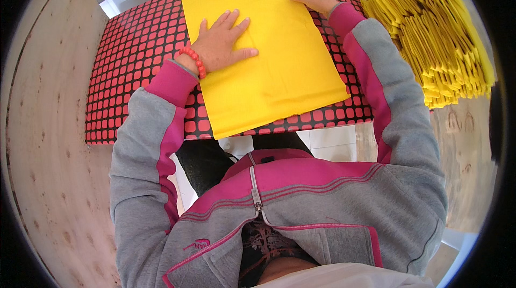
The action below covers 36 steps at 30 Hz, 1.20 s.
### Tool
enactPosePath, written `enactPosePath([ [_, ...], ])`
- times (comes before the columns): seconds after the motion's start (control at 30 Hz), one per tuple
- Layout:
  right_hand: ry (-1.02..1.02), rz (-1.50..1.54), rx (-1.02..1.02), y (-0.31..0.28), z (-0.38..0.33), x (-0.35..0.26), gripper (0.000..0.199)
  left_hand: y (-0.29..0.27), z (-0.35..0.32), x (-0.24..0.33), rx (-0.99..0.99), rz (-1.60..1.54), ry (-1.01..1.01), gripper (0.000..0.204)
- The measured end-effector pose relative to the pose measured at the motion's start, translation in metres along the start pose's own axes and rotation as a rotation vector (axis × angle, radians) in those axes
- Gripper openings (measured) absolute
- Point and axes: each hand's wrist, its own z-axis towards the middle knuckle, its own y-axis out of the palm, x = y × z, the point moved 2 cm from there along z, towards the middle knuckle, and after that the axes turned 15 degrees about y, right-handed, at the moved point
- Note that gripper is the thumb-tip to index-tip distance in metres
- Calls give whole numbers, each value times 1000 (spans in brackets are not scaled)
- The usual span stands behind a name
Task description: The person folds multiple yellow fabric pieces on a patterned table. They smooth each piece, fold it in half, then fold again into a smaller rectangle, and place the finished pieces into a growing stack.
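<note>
A yellow fabric rectangle [285,67] is being pressed by the left hand [219,46], fingers spread, its length running bodyward from the right hand [314,0], fingers curled, pinch unclear.

Smooth, matt cloth sheet [287,67] on the smooth-looking worktop [134,54]; right of that worktop, ridged cloth stack [432,46]; left of it, matt, knotty wood panel [56,126].

A red-and-black patterned table [129,62] stands between a wooden panel [56,126] and a wooden surface [457,151].
</note>
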Motion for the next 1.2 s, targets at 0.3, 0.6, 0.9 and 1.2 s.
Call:
enactPosePath([
  [0.3,-932,-839,757,36,-58,-43,10,0,-2,1,-22,19,-130,85],
  [0.6,220,240,-141,-10,-35,7,29,-1,-2,4,-40,44,-160,86],
  [0.9,-819,-880,695,36,-77,-36,14,0,-5,12,3,65,-99,84],
  [1.2,213,295,-204,-19,-77,18,25,-5,-4,13,-51,51,-135,84],
])
